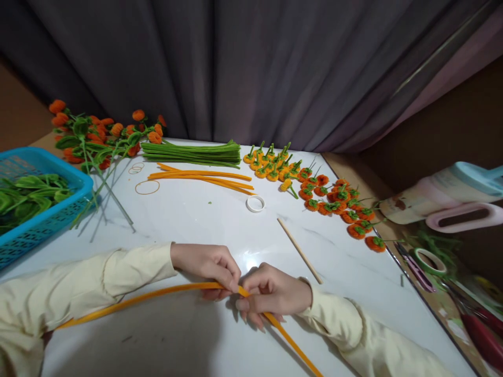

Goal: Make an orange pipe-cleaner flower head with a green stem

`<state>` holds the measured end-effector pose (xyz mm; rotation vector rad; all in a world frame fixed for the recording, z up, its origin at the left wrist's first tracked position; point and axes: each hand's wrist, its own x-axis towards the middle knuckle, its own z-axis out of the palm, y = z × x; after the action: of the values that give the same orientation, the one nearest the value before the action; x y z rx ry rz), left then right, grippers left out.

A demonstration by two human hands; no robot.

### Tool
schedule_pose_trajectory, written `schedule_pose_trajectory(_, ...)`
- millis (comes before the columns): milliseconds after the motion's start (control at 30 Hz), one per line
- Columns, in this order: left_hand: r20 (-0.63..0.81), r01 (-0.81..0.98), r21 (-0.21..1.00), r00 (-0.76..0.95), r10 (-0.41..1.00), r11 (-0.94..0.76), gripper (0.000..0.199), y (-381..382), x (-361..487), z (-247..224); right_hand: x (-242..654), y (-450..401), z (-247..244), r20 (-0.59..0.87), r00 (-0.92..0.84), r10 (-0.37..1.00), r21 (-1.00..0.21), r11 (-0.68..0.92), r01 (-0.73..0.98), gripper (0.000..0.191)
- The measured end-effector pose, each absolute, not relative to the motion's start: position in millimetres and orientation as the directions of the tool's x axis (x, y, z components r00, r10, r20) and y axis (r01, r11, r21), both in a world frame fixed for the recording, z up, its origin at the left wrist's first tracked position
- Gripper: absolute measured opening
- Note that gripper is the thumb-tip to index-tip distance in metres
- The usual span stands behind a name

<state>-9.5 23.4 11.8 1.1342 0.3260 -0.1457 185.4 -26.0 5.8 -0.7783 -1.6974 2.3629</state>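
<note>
evidently | long thin yellow-orange fuzzy strip [188, 286]: near centre, over glossy white counter [188, 225] | left hand [210, 264] and right hand [275, 293]: fingers closed, pinching it side by side | likely light, soft, bendable; best gripped close to its bend

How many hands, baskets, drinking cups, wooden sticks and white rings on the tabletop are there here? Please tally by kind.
Hands on the yellow-orange strip: 2 (left hand, right hand)
Blue basket: 1
Drinking cup: 1
Wooden stick: 1
White ring: 1
Total: 6
</note>
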Motion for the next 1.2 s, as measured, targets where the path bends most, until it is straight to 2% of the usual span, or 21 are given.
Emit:
schedule_pose_trajectory(267, -0.333, 0.312, 0.927, 0.940, 0.075, 0.208, 0.026, 18.7, -8.1, 15.3, 186.5, -23.1, 3.6, -0.337, -0.860, 0.383, -0.896, -0.410, 0.169, 0.031)
schedule_pose_trajectory(367, -0.323, 0.316, 0.945, 0.941, 0.099, 0.080, 0.029, 15.8, -8.5, 13.8, 186.8, -22.5, 4.1, -0.357, -0.861, 0.363, -0.885, -0.427, 0.187, 0.029)
schedule_pose_trajectory(633, -0.141, 0.155, 0.951, 0.988, 0.068, -0.266, 0.025, 4.7, -6.5, 23.4, 188.9, -19.8, 4.2, -0.372, -0.892, 0.255, -0.818, -0.544, 0.186, 0.020)
schedule_pose_trajectory(733, -0.123, 0.143, 0.924, 0.989, 0.077, -0.356, 0.023, 1.9, -5.5, 26.3, 189.0, -19.8, 4.0, -0.372, -0.897, 0.237, -0.813, -0.549, 0.192, 0.016)
schedule_pose_trajectory(800, -0.143, 0.156, 0.928, 0.988, 0.061, -0.340, 0.023, 2.9, -4.9, 26.9, 188.3, -19.6, 4.0, -0.360, -0.903, 0.233, -0.818, -0.545, 0.185, 0.014)
schedule_pose_trajectory(933, -0.203, 0.200, 0.961, 0.979, 0.008, -0.193, 0.026, 8.9, -4.5, 27.3, 186.8, -18.3, 5.7, -0.356, -0.907, 0.225, -0.822, -0.537, 0.189, 0.015)
schedule_pose_trajectory(1067, -0.289, 0.289, 0.954, 0.957, 0.008, -0.079, 0.022, 8.4, -4.3, 28.0, 186.8, -17.5, 8.0, -0.392, -0.896, 0.209, -0.781, -0.591, 0.204, 0.017)
schedule_pose_trajectory(1200, -0.285, 0.306, 0.936, 0.949, 0.134, -0.176, 0.020, 1.9, -2.1, 29.6, 185.6, -17.2, 7.8, -0.400, -0.892, 0.211, -0.754, -0.629, 0.189, 0.018)
